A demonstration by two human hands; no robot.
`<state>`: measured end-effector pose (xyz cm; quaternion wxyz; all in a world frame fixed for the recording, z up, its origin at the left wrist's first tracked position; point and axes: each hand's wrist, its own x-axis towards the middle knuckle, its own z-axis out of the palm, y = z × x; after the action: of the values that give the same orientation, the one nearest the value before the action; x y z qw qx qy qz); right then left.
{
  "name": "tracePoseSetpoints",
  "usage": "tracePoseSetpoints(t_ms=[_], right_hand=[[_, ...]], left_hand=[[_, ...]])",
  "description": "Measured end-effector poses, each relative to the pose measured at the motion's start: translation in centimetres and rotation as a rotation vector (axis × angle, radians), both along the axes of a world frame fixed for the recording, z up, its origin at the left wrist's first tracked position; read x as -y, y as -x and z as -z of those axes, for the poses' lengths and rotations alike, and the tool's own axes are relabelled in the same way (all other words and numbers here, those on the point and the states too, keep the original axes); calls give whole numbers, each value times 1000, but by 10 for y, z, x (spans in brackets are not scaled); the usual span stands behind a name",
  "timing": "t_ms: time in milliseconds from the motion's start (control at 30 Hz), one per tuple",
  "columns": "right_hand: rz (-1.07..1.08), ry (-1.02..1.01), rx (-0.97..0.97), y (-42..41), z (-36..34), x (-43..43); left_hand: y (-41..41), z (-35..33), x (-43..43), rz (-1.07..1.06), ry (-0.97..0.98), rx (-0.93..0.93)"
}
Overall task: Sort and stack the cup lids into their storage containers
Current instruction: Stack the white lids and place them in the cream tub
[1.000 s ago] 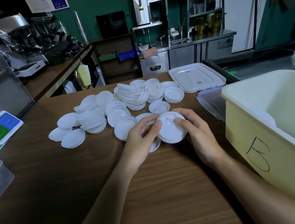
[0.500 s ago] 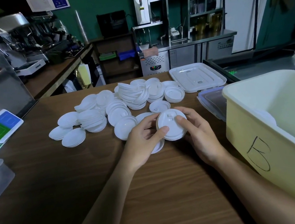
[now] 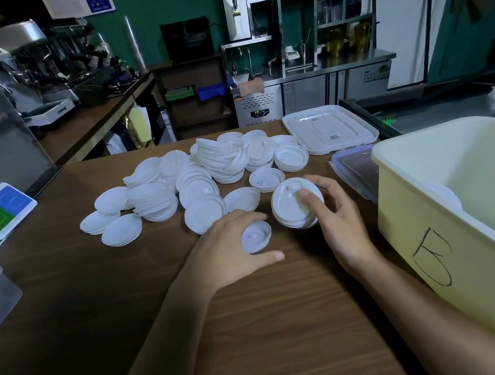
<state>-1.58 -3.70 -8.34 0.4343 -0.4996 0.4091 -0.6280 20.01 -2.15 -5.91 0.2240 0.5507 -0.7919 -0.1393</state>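
- head view: our right hand (image 3: 341,227) holds a stack of larger lids (image 3: 292,209) tilted toward us, low over the counter (image 3: 264,332). the thumb presses across the top face and the other fingers curl behind the rim, a clamp we judge keeps the nested lids from sliding apart.
- our left hand (image 3: 227,249) lies low on the counter, index finger and thumb curved round a small lid (image 3: 256,236); whether they truly pinch its rim we cannot tell.
- the small lid sits just beside the stack, not on it — likely a size that will not nest there.
- the loose pile of lids (image 3: 204,174) spreads across the counter beyond both hands, some already in short stacks, so we judge most of the sorting is yet to do.
- the yellow bin (image 3: 425,223) stands open just right of our right hand, a white stack (image 3: 445,196) against its near wall — near enough, we think, for a short reach.
- a clear tray lid (image 3: 329,134) lies flat beyond the bin.
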Motion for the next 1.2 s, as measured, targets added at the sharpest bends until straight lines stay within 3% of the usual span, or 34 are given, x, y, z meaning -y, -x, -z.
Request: tracePoseSetpoints(t_ms=[133, 333, 500, 633, 700, 867, 1033, 1200], right_hand=[[23, -5, -22, 0, 2, 2], [51, -21, -38, -1, 2, 1], [62, -52, -41, -1, 1, 0], [26, -27, -31, -3, 0, -3], [-11, 0, -29, -4, -2, -5], [-54, 5, -2, -5, -3, -5], [-85, 36, -8, -5, -3, -4], [-92, 58, -46, -5, -4, -5]], left_hand=[[-1, 1, 1, 16, 12, -30], [4, -5, 4, -144, 17, -326], [6, -12, 7, -153, 21, -781], [17, -8, 7, -112, -207, -1161], [25, -4, 6, -85, -206, -1160], [30, 4, 8, -159, -18, -926], [28, 11, 6, -192, -73, -836], [31, 10, 7, -172, -172, -868]])
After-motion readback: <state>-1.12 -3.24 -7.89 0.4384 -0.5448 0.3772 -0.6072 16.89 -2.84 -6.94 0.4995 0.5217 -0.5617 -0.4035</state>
